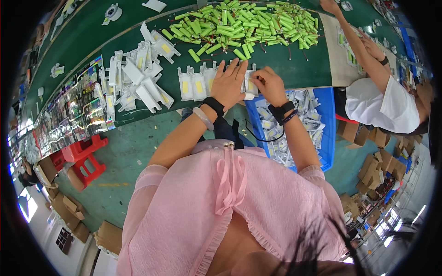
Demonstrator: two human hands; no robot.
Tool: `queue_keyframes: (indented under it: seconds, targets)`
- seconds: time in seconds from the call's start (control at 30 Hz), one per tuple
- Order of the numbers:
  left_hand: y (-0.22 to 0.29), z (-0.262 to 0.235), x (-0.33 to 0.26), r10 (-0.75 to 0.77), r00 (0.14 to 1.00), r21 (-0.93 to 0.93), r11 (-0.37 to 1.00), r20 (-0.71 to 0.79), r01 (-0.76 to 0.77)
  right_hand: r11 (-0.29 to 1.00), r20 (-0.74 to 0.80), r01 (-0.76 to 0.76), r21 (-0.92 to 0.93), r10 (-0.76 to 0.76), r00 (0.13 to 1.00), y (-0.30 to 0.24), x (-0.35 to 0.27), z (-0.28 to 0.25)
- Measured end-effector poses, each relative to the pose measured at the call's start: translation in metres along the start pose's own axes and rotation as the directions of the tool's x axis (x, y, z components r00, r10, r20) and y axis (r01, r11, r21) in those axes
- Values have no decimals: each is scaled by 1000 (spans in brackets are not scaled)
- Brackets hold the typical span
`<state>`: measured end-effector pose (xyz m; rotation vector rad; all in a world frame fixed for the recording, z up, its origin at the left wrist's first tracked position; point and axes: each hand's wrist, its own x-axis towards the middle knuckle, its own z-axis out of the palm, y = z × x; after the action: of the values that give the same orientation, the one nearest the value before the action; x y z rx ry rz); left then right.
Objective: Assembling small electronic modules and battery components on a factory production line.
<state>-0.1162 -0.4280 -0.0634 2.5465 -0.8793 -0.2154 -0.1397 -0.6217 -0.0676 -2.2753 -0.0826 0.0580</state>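
A row of white plastic housings (pixel 199 86) with yellow patches inside lies along the near edge of the green table. My left hand (pixel 228 85) is stretched flat over the right part of this row, its fingers pointing away from me and hiding some of the housings. Beside it, my right hand (pixel 270 86) has its fingers curled and pinched at the rightmost housing (pixel 249 85). What is between those fingertips, if anything, is too small to make out. Beyond both hands, a large heap of green cylindrical battery cells (pixel 248 23) with thin wires spreads over the table.
To the left are a loose pile of white housings (pixel 138 76) and shiny printed sheets (pixel 73 108). A blue bin (pixel 328 124) full of white parts stands below the table edge at right. Red stools (pixel 85 156) stand at left. A co-worker in a white shirt (pixel 380 106) reaches over the table at right.
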Motion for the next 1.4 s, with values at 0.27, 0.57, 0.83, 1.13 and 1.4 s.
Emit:
queue_keyframes:
  seconds: [0.27,0.57,0.83,1.13,1.4]
  targets:
    - [0,1,-6,-38,999,-22,999,25,38,958,147,225,-177,-200,969,9,18,4]
    - [4,-5,-3,-36,997,35,999,73,33,940,245,239,-243,-179,953,-1,-1,-2]
    - [1,-9,-8,4,1000,6,1000,30,-4,148,407,-433,889,181,896,19,-53,-12]
    - [-31,-7,-30,-25,999,21,999,-28,26,150,405,-411,899,71,912,-8,-3,-3]
    - [-29,-6,-27,-62,998,19,998,-17,63,966,91,19,-258,5,996,-29,31,30]
